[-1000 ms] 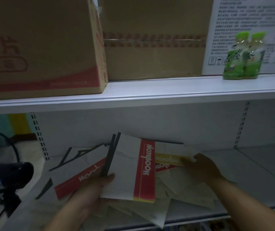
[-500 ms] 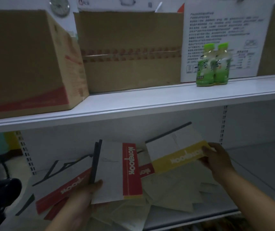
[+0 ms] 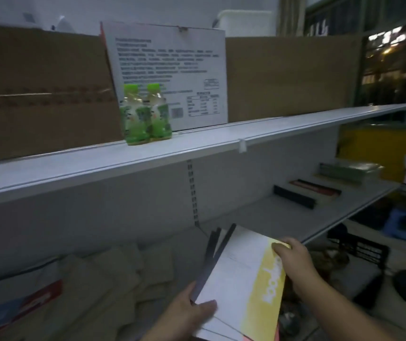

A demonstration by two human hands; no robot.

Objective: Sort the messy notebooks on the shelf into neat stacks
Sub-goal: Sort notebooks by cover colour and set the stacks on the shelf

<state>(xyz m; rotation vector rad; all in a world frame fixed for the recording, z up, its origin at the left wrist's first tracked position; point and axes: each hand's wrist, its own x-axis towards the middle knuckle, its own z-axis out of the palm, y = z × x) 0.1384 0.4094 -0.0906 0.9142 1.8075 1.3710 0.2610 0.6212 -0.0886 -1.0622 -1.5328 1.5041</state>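
The left hand holds a small bundle of notebooks from below at its near corner, with the thumb lying on the top cover. The top one is a white notebook with a yellow band. The right hand grips its far right edge, fingers curled over the band. The bundle is held up and tilted near the lower shelf, its dark spines to the left. On this shelf, at the left, pale loose notebooks lie in disorder. Further to the right, well apart, flat stacks lie on the same shelf. On the upper shelf two green bottles stand in front of cardboard boxes.
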